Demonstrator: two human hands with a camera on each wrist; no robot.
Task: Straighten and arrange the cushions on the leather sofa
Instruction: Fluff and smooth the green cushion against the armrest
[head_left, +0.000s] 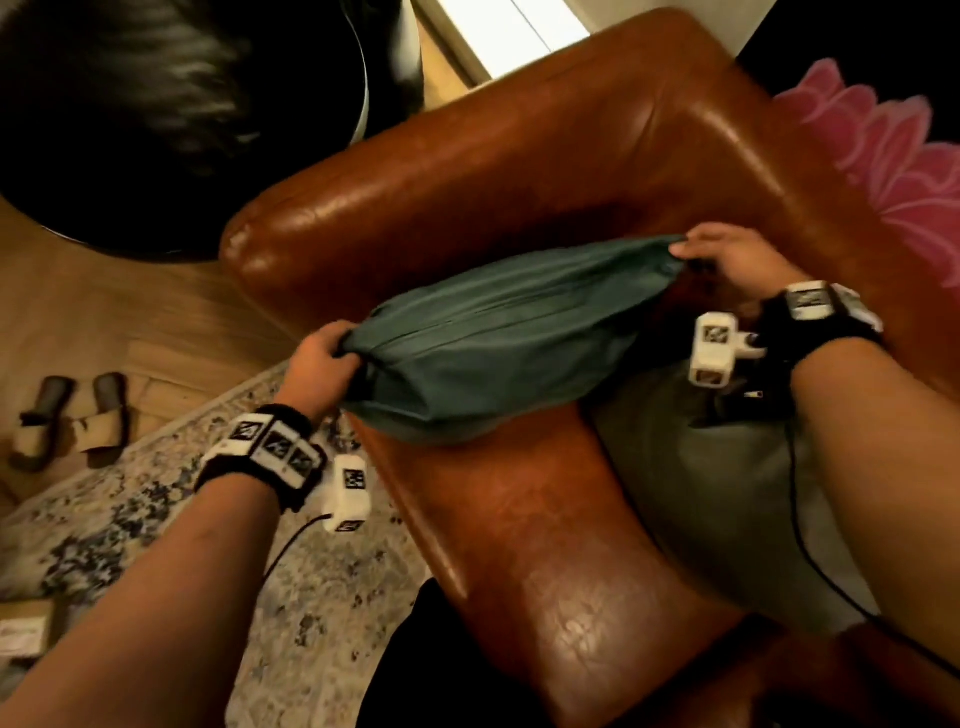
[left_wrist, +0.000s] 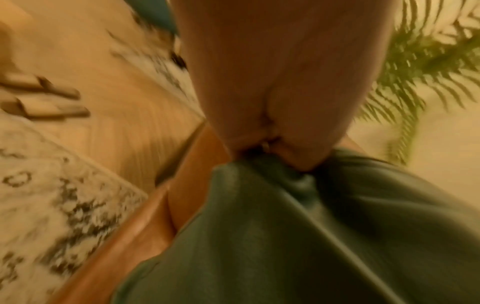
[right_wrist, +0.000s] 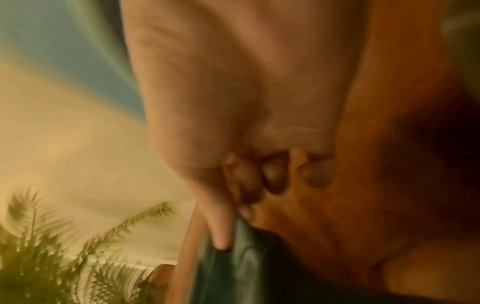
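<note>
A teal-green cushion (head_left: 498, 338) hangs stretched over the seat of the brown leather sofa (head_left: 519, 171). My left hand (head_left: 324, 364) grips its near-left corner, and the bunched fabric (left_wrist: 298, 181) shows under my curled fingers in the left wrist view. My right hand (head_left: 727, 257) pinches the far-right corner, where thumb and fingers close on the cushion edge (right_wrist: 241, 246). A second, olive-grey cushion (head_left: 717, 499) lies on the seat to the right, partly under my right forearm.
A patterned rug (head_left: 156, 519) and wood floor lie left of the sofa, with a pair of slippers (head_left: 67, 415). A dark round object (head_left: 182, 119) stands behind the armrest. A pink flower-shaped thing (head_left: 893, 156) sits right. A fern-like plant (left_wrist: 428, 61) stands nearby.
</note>
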